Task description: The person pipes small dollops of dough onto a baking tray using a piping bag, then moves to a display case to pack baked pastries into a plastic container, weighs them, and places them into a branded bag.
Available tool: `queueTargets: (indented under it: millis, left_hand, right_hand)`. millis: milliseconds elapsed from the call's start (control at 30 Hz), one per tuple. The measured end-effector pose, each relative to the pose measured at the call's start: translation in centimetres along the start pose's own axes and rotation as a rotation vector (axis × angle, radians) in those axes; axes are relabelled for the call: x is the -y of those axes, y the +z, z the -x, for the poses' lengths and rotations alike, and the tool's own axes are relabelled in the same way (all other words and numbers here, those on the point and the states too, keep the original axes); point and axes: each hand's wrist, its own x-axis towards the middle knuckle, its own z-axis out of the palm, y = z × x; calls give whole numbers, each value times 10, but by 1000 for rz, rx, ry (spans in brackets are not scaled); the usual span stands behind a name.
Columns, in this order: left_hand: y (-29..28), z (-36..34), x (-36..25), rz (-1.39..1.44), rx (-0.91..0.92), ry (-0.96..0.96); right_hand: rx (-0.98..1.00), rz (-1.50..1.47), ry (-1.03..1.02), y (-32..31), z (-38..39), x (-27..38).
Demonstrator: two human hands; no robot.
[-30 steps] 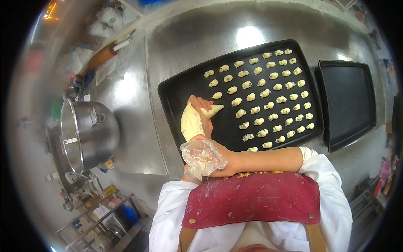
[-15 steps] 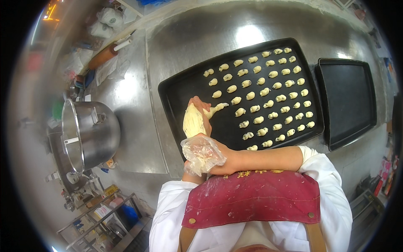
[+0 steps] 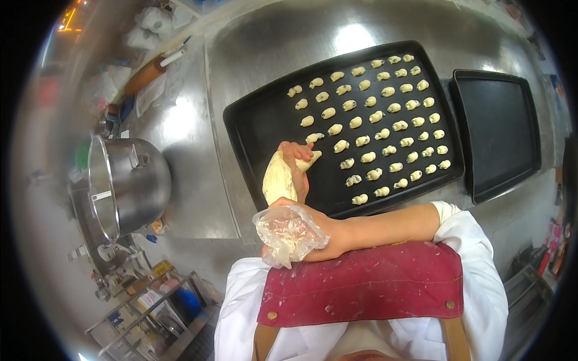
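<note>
A clear piping bag (image 3: 278, 180) full of pale dough is held over the near left part of a black baking tray (image 3: 259, 123). My left hand (image 3: 296, 157) wraps the bag's lower end, and the tip points at the tray next to the rows of small piped dough pieces (image 3: 373, 117). My right hand (image 3: 313, 231) reaches across my body and grips the bag's bunched plastic top (image 3: 288, 236). The left third of the tray has no pieces on it.
A second black tray (image 3: 497, 129) lies to the right on the steel table (image 3: 180, 120). At the left stands a large steel pot (image 3: 129, 183); a rolling pin (image 3: 153, 69) and plastic bags lie at the far left. Shelving is below left.
The bag and both hands have shifted slightly to the right, with the tip staying low over the tray beside the nearest dough pieces.
</note>
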Motion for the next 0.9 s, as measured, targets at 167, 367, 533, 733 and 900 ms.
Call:
queueTargets:
  millis: [167, 367, 533, 733, 900]
  left_hand:
    - [3, 0, 4, -47, -15, 1]
    - [4, 6, -1, -49, -35, 3]
    - [2, 14, -12, -73, -67, 53]
    - [0, 24, -24, -79, -100, 115]
    - [3, 34, -16, -43, -86, 57]
  right_hand:
    - [28, 55, 26, 0, 1, 0]
    - [9, 39, -3, 6, 7, 1]
    - [14, 180, -25, 7, 9, -10]
    - [54, 84, -75, 11, 12, 3]
    - [57, 40, -124, 16, 10, 17]
